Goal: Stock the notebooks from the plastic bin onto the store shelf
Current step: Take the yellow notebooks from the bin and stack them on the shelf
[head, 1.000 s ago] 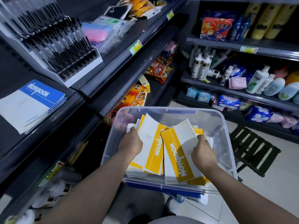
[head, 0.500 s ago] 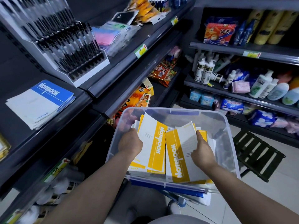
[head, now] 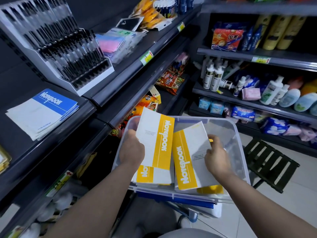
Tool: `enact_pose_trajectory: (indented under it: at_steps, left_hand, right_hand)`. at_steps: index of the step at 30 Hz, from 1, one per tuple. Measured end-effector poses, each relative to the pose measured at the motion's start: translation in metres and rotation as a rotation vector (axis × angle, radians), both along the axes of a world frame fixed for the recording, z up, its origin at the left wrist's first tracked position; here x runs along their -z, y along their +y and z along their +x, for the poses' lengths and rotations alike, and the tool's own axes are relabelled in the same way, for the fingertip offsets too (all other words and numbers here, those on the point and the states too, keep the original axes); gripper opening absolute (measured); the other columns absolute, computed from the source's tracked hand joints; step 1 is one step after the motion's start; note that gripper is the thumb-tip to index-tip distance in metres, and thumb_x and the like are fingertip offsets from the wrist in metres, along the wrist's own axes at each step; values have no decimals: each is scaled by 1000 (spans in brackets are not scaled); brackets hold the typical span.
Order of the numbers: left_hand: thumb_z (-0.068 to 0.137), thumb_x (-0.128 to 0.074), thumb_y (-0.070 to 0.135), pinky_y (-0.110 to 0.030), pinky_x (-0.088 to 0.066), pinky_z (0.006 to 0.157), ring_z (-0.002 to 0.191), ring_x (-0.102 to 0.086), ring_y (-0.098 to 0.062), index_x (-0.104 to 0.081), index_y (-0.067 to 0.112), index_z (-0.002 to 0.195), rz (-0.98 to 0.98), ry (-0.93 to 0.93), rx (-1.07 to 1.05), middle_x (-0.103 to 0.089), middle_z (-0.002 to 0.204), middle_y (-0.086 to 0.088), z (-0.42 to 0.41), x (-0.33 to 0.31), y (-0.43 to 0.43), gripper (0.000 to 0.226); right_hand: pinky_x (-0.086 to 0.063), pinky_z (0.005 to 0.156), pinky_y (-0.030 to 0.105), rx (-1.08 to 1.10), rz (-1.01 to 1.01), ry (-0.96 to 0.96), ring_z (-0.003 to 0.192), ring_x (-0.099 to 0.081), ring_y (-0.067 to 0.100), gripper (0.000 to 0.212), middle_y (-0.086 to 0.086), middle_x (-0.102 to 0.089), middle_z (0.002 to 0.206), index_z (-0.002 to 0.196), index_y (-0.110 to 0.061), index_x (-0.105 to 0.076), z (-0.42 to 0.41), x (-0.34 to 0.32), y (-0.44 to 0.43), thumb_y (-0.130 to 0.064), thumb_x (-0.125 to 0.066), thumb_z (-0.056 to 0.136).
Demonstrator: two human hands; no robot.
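Pickup stage: fingers of the left hand [head: 132, 150] grasp a yellow notebook [head: 155, 134] raised over the plastic bin [head: 240, 133]. The right hand [head: 217, 157] appears to pinch a second notebook [head: 188, 157] inside it. Next, both need carrying left to the shelf [head: 51, 148], beside the blue notebooks [head: 42, 110].

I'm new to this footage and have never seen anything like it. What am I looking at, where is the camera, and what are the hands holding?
There is no machine here. A person wears one wide-angle camera on the head, looking forward and down, so you see their own two arms.

The left hand grips a yellow notebook, tilted up over the clear plastic bin. The right hand grips a second yellow notebook above the bin. Below them, stacked notebooks lie inside it.

On the dark store shelf to the left lies a pile of blue notebooks, with a rack of pens beside it.
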State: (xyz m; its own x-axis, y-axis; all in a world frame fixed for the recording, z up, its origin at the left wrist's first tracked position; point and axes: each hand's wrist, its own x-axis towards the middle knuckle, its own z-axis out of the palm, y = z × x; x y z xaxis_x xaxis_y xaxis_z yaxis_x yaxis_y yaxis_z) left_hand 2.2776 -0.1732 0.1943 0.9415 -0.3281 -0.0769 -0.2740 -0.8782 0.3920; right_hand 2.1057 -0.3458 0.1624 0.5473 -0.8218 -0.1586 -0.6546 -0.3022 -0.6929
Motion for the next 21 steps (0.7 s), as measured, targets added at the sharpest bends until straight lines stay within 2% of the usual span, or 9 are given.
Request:
enact_pose_trajectory:
  at_steps: [1,2,4,7,9,12,17,19,21]
  left_hand:
    - [97,-39,4,-15,-34,49,79,-52,-17,-46,6,116,-62,8,-13,-57,104,-4,1,-2,1,21]
    - [98,-38,4,-17,-34,48,78,-53,-19,-46,6,115,-151,39,-40,-57,101,-5,0,-6,2,19]
    - [98,-36,6,-23,-40,56,79,-58,-21,-46,7,114,-296,86,-99,-60,99,-6,1,-10,1,19]
    - [98,-35,8,-28,-38,54,73,-55,-14,-46,8,106,-421,171,-139,-59,90,-1,3,-20,3,13]
    - [95,-38,6,-30,-38,63,80,-55,-20,-49,7,104,-483,155,-206,-61,97,-6,11,-28,8,15]
    - [90,-41,4,-30,-42,74,91,-59,-26,-59,6,104,-544,71,-326,-66,104,-11,34,-50,36,22]
    - [96,-41,7,-35,-45,89,103,-55,-26,-55,5,120,-543,-102,-518,-59,114,-8,61,-96,130,28]
    - [98,-42,10,-34,-44,87,102,-53,-25,-53,7,123,-536,-145,-588,-56,111,-3,64,-107,168,28]
    - [96,-42,9,-35,-44,83,102,-56,-29,-55,11,118,-541,-176,-655,-60,110,-6,65,-115,207,25]
  right_hand:
    - [-50,73,43,-1,0,-27,92,-60,37,48,13,-64,112,128,-25,-39,1,-1,0,1,-38,87]
    - [-50,74,44,5,9,-49,92,-60,38,48,13,-63,116,128,-24,-39,2,-3,0,1,-38,87]
    - [-49,73,42,4,23,-65,92,-60,38,47,13,-62,119,129,-24,-38,5,-5,-1,0,-38,88]
    - [-44,68,36,-33,-2,-103,92,-60,37,47,13,-63,119,130,-22,-39,13,-14,2,1,-39,89]
    - [-47,66,38,-66,-22,-151,90,-60,38,47,12,-64,119,129,-22,-39,22,-22,6,2,-40,88]
    - [-41,66,38,-179,-35,-209,96,-60,40,50,9,-61,127,132,-22,-39,45,-36,19,3,-40,88]
    - [-48,83,44,-447,26,-381,108,-59,33,56,4,-59,129,133,-29,-40,112,-61,66,3,-40,88]
    - [-48,89,46,-532,66,-446,110,-59,27,58,0,-61,125,131,-33,-43,140,-71,90,3,-41,85]
    - [-47,94,48,-606,116,-477,113,-59,21,58,-7,-62,124,126,-37,-47,167,-82,116,2,-43,82]
